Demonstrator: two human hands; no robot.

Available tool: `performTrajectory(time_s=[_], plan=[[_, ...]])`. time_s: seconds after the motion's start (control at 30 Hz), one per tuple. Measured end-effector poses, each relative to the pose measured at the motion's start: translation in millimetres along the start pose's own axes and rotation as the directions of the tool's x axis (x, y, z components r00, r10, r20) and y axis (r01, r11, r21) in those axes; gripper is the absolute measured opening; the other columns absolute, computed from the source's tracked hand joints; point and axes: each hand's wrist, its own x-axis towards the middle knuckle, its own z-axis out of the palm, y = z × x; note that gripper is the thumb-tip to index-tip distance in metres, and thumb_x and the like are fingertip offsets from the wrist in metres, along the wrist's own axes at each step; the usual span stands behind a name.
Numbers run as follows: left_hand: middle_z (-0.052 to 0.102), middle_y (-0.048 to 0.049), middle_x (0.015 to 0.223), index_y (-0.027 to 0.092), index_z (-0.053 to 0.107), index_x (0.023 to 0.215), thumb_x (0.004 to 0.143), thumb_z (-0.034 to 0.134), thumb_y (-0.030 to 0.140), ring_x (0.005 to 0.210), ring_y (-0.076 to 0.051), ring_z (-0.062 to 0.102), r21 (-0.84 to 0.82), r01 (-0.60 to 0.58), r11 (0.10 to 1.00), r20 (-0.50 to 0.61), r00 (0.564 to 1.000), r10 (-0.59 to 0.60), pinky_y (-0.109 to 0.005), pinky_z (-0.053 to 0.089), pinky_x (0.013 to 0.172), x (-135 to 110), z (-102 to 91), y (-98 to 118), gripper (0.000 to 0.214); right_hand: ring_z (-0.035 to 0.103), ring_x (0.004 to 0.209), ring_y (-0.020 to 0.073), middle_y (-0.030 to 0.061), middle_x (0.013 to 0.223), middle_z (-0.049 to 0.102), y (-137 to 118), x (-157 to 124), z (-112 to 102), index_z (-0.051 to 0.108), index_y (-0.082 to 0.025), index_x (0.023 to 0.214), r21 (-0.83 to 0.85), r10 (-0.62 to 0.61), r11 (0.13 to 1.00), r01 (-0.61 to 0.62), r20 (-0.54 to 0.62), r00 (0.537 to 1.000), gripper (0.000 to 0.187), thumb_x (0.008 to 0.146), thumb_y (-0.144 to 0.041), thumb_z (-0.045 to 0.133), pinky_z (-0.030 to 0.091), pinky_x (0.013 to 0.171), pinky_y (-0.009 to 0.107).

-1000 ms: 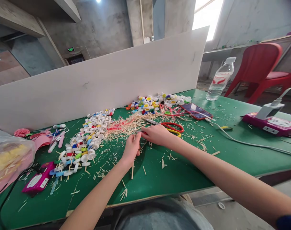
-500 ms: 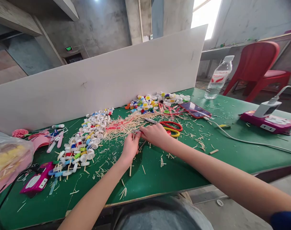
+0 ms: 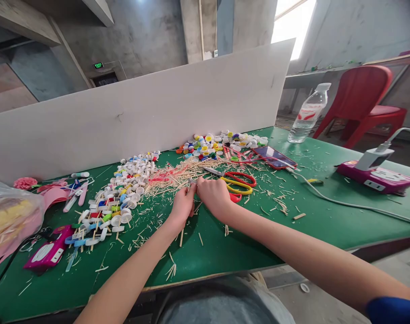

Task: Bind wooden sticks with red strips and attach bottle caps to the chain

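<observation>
My left hand (image 3: pixel 182 204) and my right hand (image 3: pixel 212 195) are together over the green table (image 3: pixel 245 243), fingertips meeting at a thin wooden stick. Both hands are closed in a pinch. My right hand seems to hold a small metal tool with a red handle poking out below it, but I cannot make it out for sure. Just beyond the fingers lies a heap of thin wooden sticks (image 3: pixel 181 175). Red and yellow scissors (image 3: pixel 237 182) lie right of my right hand.
Piles of plastic bottle caps, some on sticks (image 3: pixel 123 198), spread left and to the back (image 3: pixel 218 144). A phone (image 3: pixel 275 157), a water bottle (image 3: pixel 308 114), a pink power strip with charger (image 3: pixel 376 175) and its cable are to the right. A white board (image 3: pixel 140 108) stands behind.
My hands have drawn slightly closer together and towards me. The view shifted a little; the rest of the table is unchanged.
</observation>
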Motion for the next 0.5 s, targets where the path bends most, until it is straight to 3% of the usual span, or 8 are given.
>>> performTrajectory(time_s=[0.23,0.4,0.5], plan=[[0.022,0.0108,0.044,0.022,0.03,0.065,0.074,0.06,0.059,0.032,-0.005,0.025,-0.02,-0.053,0.998,-0.013,0.999,0.053,-0.018,0.016,0.033,-9,-0.9,8,0.048,0.068,0.074,0.0246,0.0175,0.094,0.067,18,14,-1,0.058,-0.013,0.108,-0.06,0.053,0.997,-0.048,0.076,0.996,0.034,0.093,-0.011,0.027,0.044,0.056,0.031],[0.019,0.0101,0.051,0.022,0.032,0.068,0.081,0.053,0.054,0.037,-0.004,0.019,-0.174,-0.035,0.984,0.034,0.999,0.042,-0.016,0.015,0.035,-15,-7.3,17,0.041,0.067,0.08,0.0263,0.0176,0.086,0.068,48,22,-2,0.059,-0.012,0.111,0.009,0.157,0.988,-0.157,0.045,0.987,0.049,0.099,-0.04,0.02,0.042,0.063,0.032],[0.019,0.01,0.052,0.021,0.033,0.068,0.083,0.053,0.05,0.038,-0.003,0.014,-0.248,0.02,0.969,0.07,0.998,-0.003,-0.016,0.011,0.035,-16,-10.7,23,0.038,0.064,0.089,0.0283,0.0168,0.094,0.067,69,22,3,0.056,-0.017,0.119,0.051,0.08,0.995,-0.08,0.001,0.997,0.048,0.098,-0.044,0.022,0.042,0.069,0.035]])
